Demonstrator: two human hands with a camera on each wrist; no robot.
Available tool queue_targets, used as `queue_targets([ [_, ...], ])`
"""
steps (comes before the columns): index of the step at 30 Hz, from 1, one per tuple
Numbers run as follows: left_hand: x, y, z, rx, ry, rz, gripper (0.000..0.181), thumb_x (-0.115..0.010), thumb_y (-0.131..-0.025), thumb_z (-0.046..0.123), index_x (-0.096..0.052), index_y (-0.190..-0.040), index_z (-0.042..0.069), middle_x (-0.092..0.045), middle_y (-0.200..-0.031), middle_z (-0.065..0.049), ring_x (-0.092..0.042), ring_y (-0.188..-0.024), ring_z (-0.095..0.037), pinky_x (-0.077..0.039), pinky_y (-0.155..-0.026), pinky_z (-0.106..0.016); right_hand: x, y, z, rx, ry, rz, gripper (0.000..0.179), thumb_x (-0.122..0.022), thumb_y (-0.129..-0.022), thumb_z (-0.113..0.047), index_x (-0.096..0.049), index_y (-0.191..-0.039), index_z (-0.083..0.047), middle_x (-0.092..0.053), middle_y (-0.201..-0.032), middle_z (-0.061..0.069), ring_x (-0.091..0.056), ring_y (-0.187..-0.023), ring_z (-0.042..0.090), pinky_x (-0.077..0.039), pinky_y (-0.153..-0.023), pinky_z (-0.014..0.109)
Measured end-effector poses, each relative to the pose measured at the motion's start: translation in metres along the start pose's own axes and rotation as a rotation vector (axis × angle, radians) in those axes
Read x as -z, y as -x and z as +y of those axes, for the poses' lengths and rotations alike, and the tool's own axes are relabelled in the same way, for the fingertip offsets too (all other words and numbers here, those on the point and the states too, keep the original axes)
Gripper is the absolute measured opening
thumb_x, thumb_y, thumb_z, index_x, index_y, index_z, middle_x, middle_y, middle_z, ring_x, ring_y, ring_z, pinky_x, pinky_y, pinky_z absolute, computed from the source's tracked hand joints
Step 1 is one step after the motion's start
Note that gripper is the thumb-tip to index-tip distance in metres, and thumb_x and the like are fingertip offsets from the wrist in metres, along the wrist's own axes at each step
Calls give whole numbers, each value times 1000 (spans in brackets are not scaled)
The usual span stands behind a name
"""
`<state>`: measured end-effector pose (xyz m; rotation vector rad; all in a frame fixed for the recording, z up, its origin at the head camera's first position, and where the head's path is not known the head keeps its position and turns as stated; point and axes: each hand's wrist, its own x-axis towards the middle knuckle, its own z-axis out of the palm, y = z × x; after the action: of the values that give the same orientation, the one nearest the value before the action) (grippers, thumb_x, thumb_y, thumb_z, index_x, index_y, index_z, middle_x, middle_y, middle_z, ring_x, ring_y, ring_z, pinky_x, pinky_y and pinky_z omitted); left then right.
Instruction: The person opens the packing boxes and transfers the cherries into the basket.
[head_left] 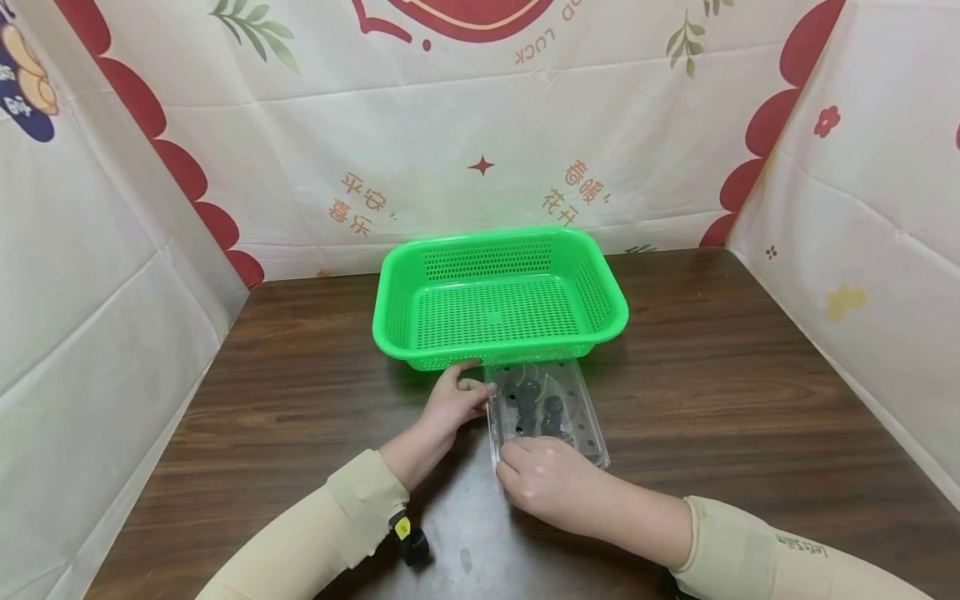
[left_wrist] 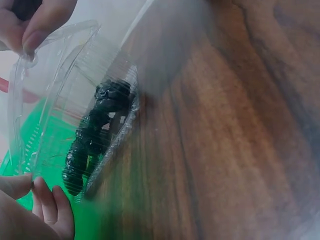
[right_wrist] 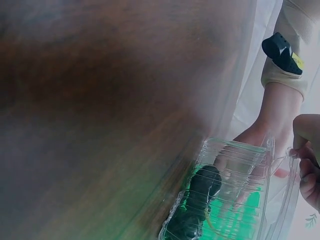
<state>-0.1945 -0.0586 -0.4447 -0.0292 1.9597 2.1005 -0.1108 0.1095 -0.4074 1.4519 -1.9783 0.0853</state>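
Observation:
A clear plastic clamshell box [head_left: 592, 417] lies on the table, with dark, round, glossy fruit [head_left: 552, 406] inside; they look like grapes on a stem. At its near edge my right hand [head_left: 551, 483] pinches the rim with curled fingers. My left hand [head_left: 456, 398] holds the box's left edge between thumb and fingers. In the left wrist view, the right hand [left_wrist: 37, 22] grips the upper corner and the left hand [left_wrist: 35, 210] the lower rim. A narrow gap shows between the lid [right_wrist: 287, 200] and the base in the right wrist view.
A green perforated basket [head_left: 491, 350] stands right behind the box, close to its far edge. Brown wood-grain table [head_left: 712, 375] extends to both sides. White printed cloth [head_left: 450, 125] hangs at the back, left and right.

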Motion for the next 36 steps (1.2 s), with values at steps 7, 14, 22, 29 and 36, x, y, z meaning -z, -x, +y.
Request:
queue_targets([
  [7,1,-3,3,-32,-57,-52,55,-58,-93,-5,-40,-145,-3,-63,-87,-9,-58,-68,-11,-54,-70,-29,2,0,1,-3,2,-3,45,-22,-98,-4,-58,-71,-6,-46,-68,0,-47,-58,12,-45,-50,24],
  [14,0,-4,1,-33,-28,-49,54,-55,-93,-8,-40,-145,-3,-65,-90,-14,-57,-65,-10,-54,-70,-30,2,0,2,-39,-4,17,39,-28,-97,-10,-59,-74,-5,-52,-73,2,-57,-66,15,-52,-60,26],
  [22,-4,-3,1,-22,2,-31,53,-54,-93,-7,-41,-144,-2,-60,-76,-4,-55,-59,-10,-52,-63,-28,5,-4,0,-152,-14,17,6,-58,-75,-11,-57,-72,-7,-51,-70,1,-52,-58,15,-47,-52,26],
  [29,-6,-2,0,-11,13,-3,50,-57,-94,-2,-45,-143,1,-58,-71,-2,-53,-54,-9,-49,-58,-26,6,-7,-1,-162,-3,32,5,-57,-72,-9,-55,-67,-8,-46,-66,0,-44,-53,13,-39,-45,24],
  [36,-6,-2,0,-10,26,-12,50,-57,-95,-1,-44,-143,1,-56,-70,-3,-52,-53,-9,-49,-56,-25,4,-3,-4,-164,17,3,27,-39,-87,-9,-57,-67,-8,-46,-66,0,-45,-53,14,-37,-45,25],
])
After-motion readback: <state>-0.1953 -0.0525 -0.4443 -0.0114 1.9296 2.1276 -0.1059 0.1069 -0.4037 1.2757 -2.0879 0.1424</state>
